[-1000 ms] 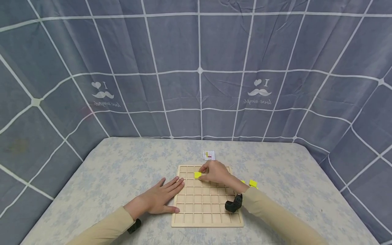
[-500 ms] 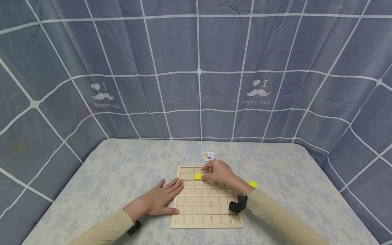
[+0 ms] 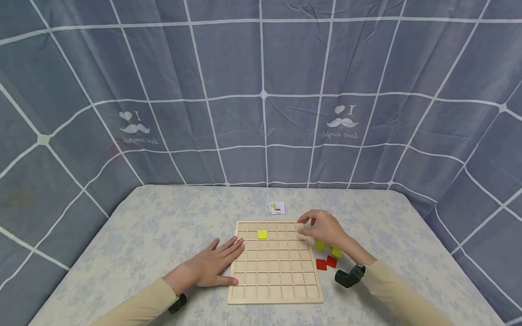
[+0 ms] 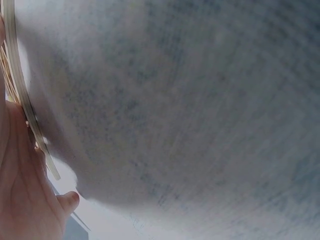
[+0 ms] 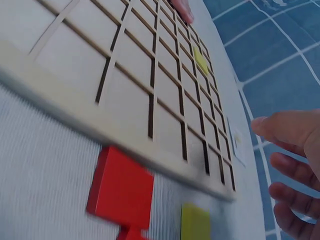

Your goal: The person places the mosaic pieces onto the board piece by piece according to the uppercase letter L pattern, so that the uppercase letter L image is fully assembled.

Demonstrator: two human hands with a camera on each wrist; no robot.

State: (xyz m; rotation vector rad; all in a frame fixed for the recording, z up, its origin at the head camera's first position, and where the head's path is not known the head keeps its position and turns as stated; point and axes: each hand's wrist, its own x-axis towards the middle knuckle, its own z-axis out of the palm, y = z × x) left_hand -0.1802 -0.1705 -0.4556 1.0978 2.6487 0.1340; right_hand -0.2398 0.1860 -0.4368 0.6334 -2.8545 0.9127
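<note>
My left hand (image 3: pixel 218 264) lies flat with spread fingers at the left edge of a wooden grid board (image 3: pixel 281 290); its palm also shows beside the board's rim in the left wrist view. One yellow square tile (image 3: pixel 262 234) sits in a cell of the second row from the far edge. Over the board's far right corner hovers my right hand (image 3: pixel 324 226), its thumb and fingers loosely bent and apart. In the right wrist view nothing is between those fingers. Beneath that forearm, right of the board, lie yellow tiles (image 3: pixel 320 245) and red tiles (image 3: pixel 321 264).
A small printed grid card (image 3: pixel 277 208) with coloured squares lies beyond the board's far edge. The table (image 3: pixel 183 217) has a pale floral cloth. A blue-grey curtain (image 3: pixel 228 122) with white lines hangs behind and at both sides.
My right hand has left the yellow tile, which stays in its cell, and moved right to the board's far right corner. The red and yellow tiles it covered now show. My left hand stays put.
</note>
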